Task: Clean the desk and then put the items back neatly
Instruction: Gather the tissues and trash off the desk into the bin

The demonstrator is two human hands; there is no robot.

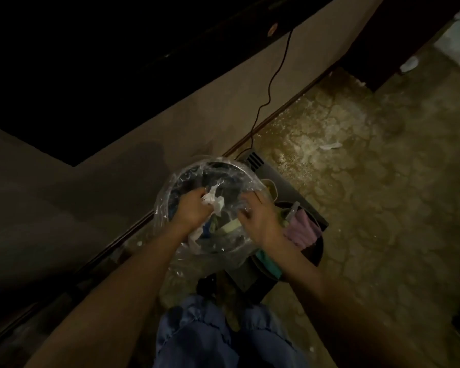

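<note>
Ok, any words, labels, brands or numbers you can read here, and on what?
None can be read.
Trash bin with clear plastic liner: no print shows.
White crumpled paper in the left hand: blank or too dim to tell.
Dark box beside the bin: no legible label.

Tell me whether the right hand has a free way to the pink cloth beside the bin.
Probably yes: the right hand grips the clear bin liner, but the pink cloth lies uncovered just beside it, so it would need to let go first.

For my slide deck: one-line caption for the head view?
Left hand drops crumpled tissue into a plastic-lined bin while right hand holds the liner.
</note>
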